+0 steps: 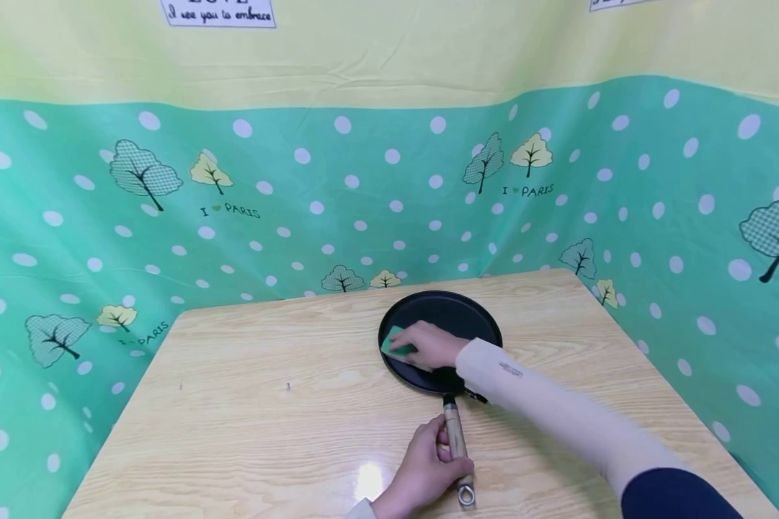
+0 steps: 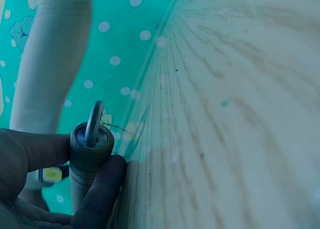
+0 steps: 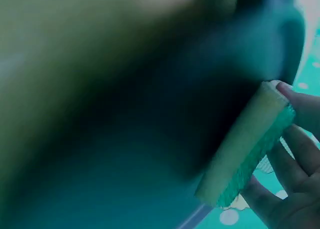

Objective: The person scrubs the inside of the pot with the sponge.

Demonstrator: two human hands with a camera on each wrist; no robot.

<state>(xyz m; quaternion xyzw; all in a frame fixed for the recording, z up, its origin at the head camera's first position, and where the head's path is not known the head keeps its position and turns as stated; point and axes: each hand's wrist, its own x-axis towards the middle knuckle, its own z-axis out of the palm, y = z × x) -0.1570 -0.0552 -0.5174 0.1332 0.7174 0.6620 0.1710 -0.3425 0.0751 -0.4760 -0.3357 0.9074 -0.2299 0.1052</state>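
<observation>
A round black frying pan point(image 1: 454, 310) lies on the wooden table, its handle point(image 1: 455, 432) pointing toward me. My left hand point(image 1: 421, 465) grips that handle, thumb on one side and fingers on the other. In the left wrist view the handle's end point(image 2: 92, 144) with its metal ring shows between thumb and fingers. My right hand point(image 1: 431, 344) holds a sponge point(image 1: 398, 346) against the left part of the pan's inside. Seen from the right wrist, the sponge point(image 3: 247, 149) has a pale yellow side toward the pan and a green scouring side toward the fingers.
The light wooden table point(image 1: 266, 404) ends at a green dotted curtain point(image 1: 363, 194) behind and on both sides. My right forearm point(image 1: 558, 411) reaches across the table's right part, over the pan's near right rim.
</observation>
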